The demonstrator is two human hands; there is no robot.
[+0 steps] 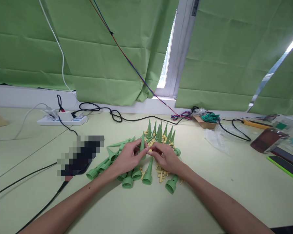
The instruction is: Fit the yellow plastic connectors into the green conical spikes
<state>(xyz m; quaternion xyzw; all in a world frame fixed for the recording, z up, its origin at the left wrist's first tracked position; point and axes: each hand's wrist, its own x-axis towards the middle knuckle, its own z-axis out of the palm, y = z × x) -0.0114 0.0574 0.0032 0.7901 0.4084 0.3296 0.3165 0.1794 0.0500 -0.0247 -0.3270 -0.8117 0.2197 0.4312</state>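
Between the thumb and fingers of my left hand is a green plastic spike, a hollow cone held point up. My right hand pinches a small yellow plastic peg against the side of that spike. Whether the peg sits in a hole there is hidden by my fingertips. Around both hands lie several more spikes, with wide round open ends and some with side holes. Behind my hands a group of spikes stands upright, with yellow pegs among them. Loose yellow pegs lie below my right hand.
A power strip with plugs stands at the back left, and a black cable runs along the wall. A dark blurred object lies left. To the right are a small cardboard box, plastic wrap, a reddish-brown bottle and a green-edged phone.
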